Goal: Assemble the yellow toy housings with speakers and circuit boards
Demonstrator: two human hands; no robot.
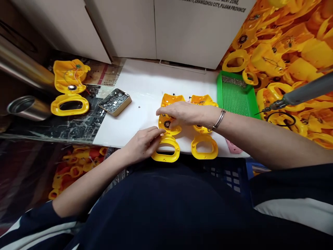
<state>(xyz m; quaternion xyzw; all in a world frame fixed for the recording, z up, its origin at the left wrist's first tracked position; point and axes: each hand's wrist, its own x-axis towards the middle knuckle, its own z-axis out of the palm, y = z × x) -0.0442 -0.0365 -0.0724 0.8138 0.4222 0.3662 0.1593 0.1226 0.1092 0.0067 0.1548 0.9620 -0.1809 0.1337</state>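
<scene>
Two yellow plastic shell halves with ring-shaped handles lie side by side at the front of the white work surface. On the left shell half [170, 139], my left hand [147, 143] is closed at the joint between body and handle. My right hand [180, 113] reaches across from the right and grips the body of the same piece, fingers over its left side and thumb inside near a round black speaker [167, 124]. The right shell half [204, 147] sits under my right wrist, partly hidden, with thin wires at its top.
A tin of small screws [115, 101] stands to the left, near another wired yellow shell [69, 78] and a metal cup [28, 107]. At right are a green tray [236, 99], a hanging electric screwdriver [299, 93] and heaped yellow shells [309, 48]. White cartons [187, 31] close off the back.
</scene>
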